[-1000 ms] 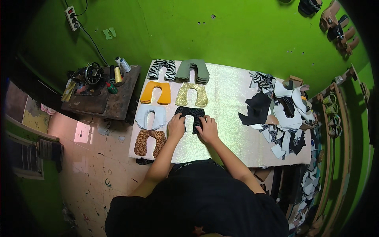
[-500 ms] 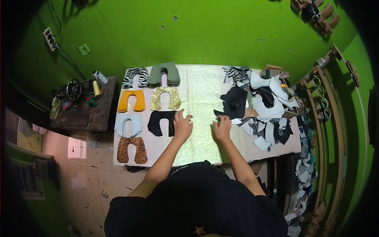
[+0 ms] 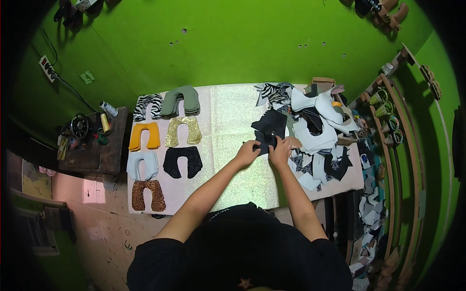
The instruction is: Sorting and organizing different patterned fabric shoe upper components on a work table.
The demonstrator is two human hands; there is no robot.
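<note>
Both my hands are at a black scrap of sheet material (image 3: 262,138) on the right half of the table. My left hand (image 3: 246,155) pinches its near left edge, fingers closed. My right hand (image 3: 280,152) grips its near right edge with fingers bent, thumb toward the left. Another black jagged piece (image 3: 273,121) lies against it on the far side. To the right is a heap of white cutouts (image 3: 310,134) and dark scraps. Left of my hands, U-shaped cut pieces lie in two columns, among them black (image 3: 183,152), gold (image 3: 183,121) and leopard-print (image 3: 148,186) ones.
Zebra (image 3: 148,100), green (image 3: 182,92), orange (image 3: 145,128) and pale (image 3: 141,156) U-shaped stacks lie at the left of the shimmery table cover (image 3: 225,116). A sewing machine stand (image 3: 99,157) with thread cones is farther left. A wooden shoe rack (image 3: 400,184) stands right.
Both hands have moved right and taken hold of the black scrap. My left hand has left the black U-shaped piece. The whole view has shifted slightly to the right.
</note>
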